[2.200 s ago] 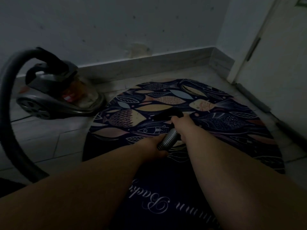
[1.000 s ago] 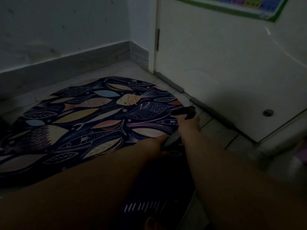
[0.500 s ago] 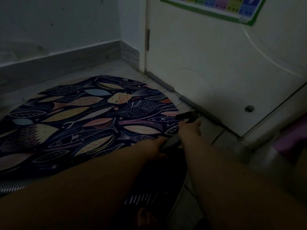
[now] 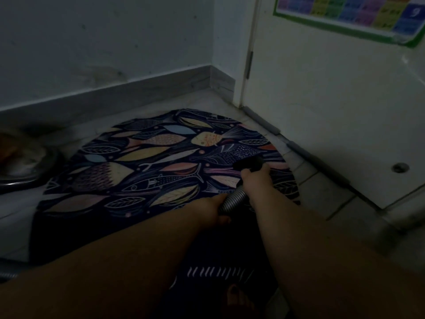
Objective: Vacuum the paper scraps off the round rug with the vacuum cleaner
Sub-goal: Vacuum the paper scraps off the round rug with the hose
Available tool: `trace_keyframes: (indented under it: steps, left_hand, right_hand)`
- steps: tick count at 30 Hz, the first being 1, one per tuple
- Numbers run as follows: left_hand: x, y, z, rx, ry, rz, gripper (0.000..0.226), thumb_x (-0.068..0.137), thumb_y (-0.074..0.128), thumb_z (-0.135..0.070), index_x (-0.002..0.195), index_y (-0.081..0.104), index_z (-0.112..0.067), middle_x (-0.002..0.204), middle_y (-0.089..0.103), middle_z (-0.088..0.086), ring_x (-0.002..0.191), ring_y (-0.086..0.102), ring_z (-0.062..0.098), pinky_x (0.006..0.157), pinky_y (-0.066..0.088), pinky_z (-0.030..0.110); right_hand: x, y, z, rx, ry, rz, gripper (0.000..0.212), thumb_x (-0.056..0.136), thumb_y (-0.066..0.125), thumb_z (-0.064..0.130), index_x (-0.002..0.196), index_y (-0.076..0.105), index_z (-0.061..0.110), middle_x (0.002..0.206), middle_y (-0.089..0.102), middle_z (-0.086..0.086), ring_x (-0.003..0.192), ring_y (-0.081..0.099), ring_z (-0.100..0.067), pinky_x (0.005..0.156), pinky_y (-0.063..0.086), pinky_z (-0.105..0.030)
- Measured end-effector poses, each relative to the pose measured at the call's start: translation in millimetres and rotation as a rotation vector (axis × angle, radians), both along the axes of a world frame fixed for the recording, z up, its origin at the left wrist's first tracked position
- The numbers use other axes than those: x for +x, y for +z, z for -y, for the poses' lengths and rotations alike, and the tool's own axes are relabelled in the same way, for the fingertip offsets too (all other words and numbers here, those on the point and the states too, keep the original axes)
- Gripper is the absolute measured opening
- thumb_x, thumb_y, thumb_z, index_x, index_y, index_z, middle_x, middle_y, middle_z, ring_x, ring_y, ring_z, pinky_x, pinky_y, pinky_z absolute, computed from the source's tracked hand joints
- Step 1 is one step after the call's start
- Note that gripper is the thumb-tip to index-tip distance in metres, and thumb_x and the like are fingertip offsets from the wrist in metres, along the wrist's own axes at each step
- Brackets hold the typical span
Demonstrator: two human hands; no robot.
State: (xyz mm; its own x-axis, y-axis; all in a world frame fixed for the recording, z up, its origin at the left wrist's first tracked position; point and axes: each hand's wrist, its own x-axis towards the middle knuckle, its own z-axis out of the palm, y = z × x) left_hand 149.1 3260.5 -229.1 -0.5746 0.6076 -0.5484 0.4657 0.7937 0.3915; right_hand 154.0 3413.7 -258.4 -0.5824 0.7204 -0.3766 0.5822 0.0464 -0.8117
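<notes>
You hold the ribbed hose [image 4: 235,199] in both hands, and I judge this lets one hand aim while the other takes the drag of the hose behind. Your right hand [image 4: 256,181] wraps its fingers round the front end, just behind the black nozzle [image 4: 249,165]. Your left hand [image 4: 210,209] clasps the hose just behind that, its fingers curled under and mostly hidden. The nozzle sits low over the round rug [image 4: 149,157], toward its 3 o'clock edge nearest the door [image 4: 322,111], which looks suited to working that rim. The vacuum cleaner [image 4: 20,166] stands off the rug at about 9 o'clock, blurred and cut by the frame edge. The nozzle's mouth faces away from you, so you cannot tell whether it touches the pile. In this dim light no paper scraps stand out against the busy fish-and-leaf print. Any that remain could be lost in the pattern or under your forearms [image 4: 138,261], which cover the rug's 6 o'clock part.
</notes>
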Motion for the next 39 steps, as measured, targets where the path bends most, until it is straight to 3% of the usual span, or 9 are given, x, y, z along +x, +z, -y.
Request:
trace_keyframes:
  steps: [6, 10, 13, 19, 24, 29, 35, 39]
  left_hand:
    - [-12.9, 8.4, 57.3, -0.057, 0.056, -0.018, 0.071, 0.093, 0.052, -0.041, 0.150, 0.012, -0.028, 0.153, 0.030, 0.003, 0.136, 0.035, 0.022, 0.106, 0.031, 0.026]
    - [-16.7, 14.3, 97.7, -0.098, 0.091, -0.025, 0.071, 0.095, 0.050, -0.039, 0.150, 0.007, -0.029, 0.154, 0.027, 0.003, 0.136, 0.035, 0.023, 0.104, 0.032, 0.025]
    - [-16.2, 7.3, 128.5, -0.168, 0.153, 0.002, 0.075, 0.094, 0.050, -0.043, 0.151, 0.004, -0.027, 0.155, 0.026, 0.007, 0.135, 0.036, 0.026, 0.105, 0.035, 0.030]
    - [-15.9, 0.4, 188.9, -0.226, 0.332, 0.031, 0.090, 0.090, 0.054, -0.046, 0.150, -0.011, -0.025, 0.153, 0.028, 0.011, 0.131, 0.043, 0.027, 0.103, 0.039, 0.031]
    - [-16.1, 1.7, 233.0, -0.227, 0.396, 0.036, 0.094, 0.088, 0.058, -0.046, 0.150, -0.009, -0.024, 0.148, 0.038, 0.011, 0.127, 0.047, 0.026, 0.101, 0.041, 0.029]
    - [-11.6, 2.9, 274.7, -0.197, 0.474, 0.037, 0.094, 0.087, 0.058, -0.047, 0.151, -0.006, -0.023, 0.147, 0.038, 0.010, 0.126, 0.047, 0.025, 0.100, 0.041, 0.028]
    - [-4.5, 14.1, 321.2, -0.147, 0.529, 0.042, 0.089, 0.087, 0.059, -0.043, 0.150, -0.002, -0.030, 0.145, 0.041, 0.009, 0.124, 0.049, 0.024, 0.100, 0.042, 0.027]
    - [11.8, 25.8, 348.3, -0.169, 0.491, 0.054, 0.077, 0.090, 0.058, -0.037, 0.151, 0.012, -0.026, 0.142, 0.046, 0.006, 0.123, 0.051, 0.021, 0.094, 0.041, 0.022]
  right_hand:
    - [-38.0, 10.9, 65.9, -0.197, 0.126, 0.128, 0.075, 0.098, 0.049, 0.034, 0.155, 0.001, 0.035, 0.148, 0.037, -0.020, 0.119, 0.048, -0.043, 0.096, 0.047, -0.054]
    - [-45.3, 3.9, 108.6, -0.149, 0.236, 0.092, 0.070, 0.099, 0.048, 0.028, 0.156, 0.007, 0.025, 0.148, 0.038, -0.018, 0.121, 0.048, -0.039, 0.089, 0.043, -0.039]
    - [-49.8, 0.0, 141.2, -0.152, 0.315, 0.112, 0.071, 0.100, 0.047, 0.029, 0.156, 0.004, 0.028, 0.150, 0.036, -0.016, 0.105, 0.049, -0.033, 0.083, 0.044, -0.041]
    - [-61.4, 0.6, 207.8, -0.168, 0.450, 0.115, 0.073, 0.100, 0.048, 0.031, 0.156, 0.001, 0.032, 0.149, 0.038, -0.016, 0.096, 0.049, -0.030, 0.082, 0.045, -0.041]
    - [-70.2, 0.0, 256.3, -0.180, 0.553, 0.129, 0.074, 0.099, 0.049, 0.034, 0.156, 0.002, 0.033, 0.155, 0.030, -0.015, 0.121, 0.048, -0.037, 0.092, 0.044, -0.043]
    - [-78.1, 2.6, 296.7, -0.158, 0.703, 0.130, 0.076, 0.098, 0.051, 0.037, 0.156, 0.003, 0.029, 0.155, 0.028, -0.011, 0.128, 0.042, -0.035, 0.094, 0.041, -0.040]
    - [-82.7, 9.2, 341.8, -0.233, 0.721, 0.141, 0.076, 0.098, 0.053, 0.036, 0.156, 0.006, 0.029, 0.157, 0.026, -0.009, 0.135, 0.036, -0.036, 0.105, 0.037, -0.044]
    - [-63.6, 10.1, 371.2, -0.279, 0.738, 0.145, 0.078, 0.094, 0.057, 0.037, 0.156, 0.011, 0.031, 0.156, 0.029, -0.007, 0.136, 0.036, -0.034, 0.111, 0.034, -0.047]
